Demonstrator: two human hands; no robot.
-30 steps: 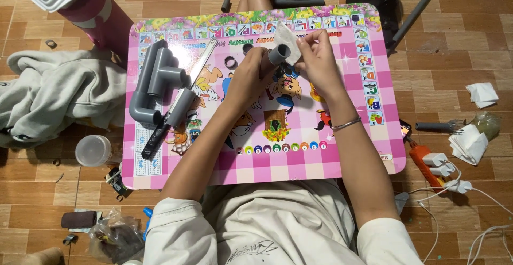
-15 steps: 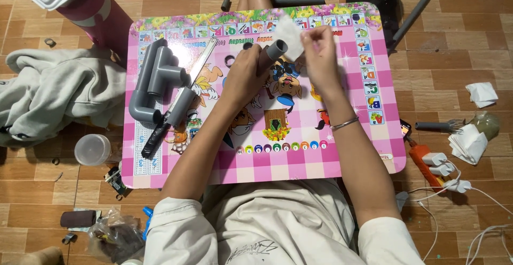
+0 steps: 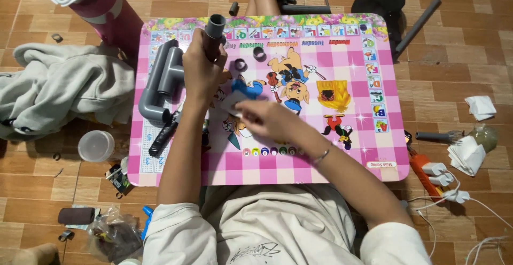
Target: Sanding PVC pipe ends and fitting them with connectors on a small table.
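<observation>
Left hand (image 3: 200, 70) has shifted from table centre to the left part, carrying the short grey plastic pipe piece (image 3: 215, 34); right hand (image 3: 262, 118) has dropped away from it.

Pipe: matte grey cylinder, open end up, long axis roughly upright, tilted slightly right, fist-gripped over the pink cartoon-printed folding table (image 3: 374, 158). Right hand pinches a small white sheet (image 3: 231, 102) near the table surface, now apart from the pipe. Grey tee-and-elbow pipe assembly (image 3: 160, 80) unmoved.
</observation>
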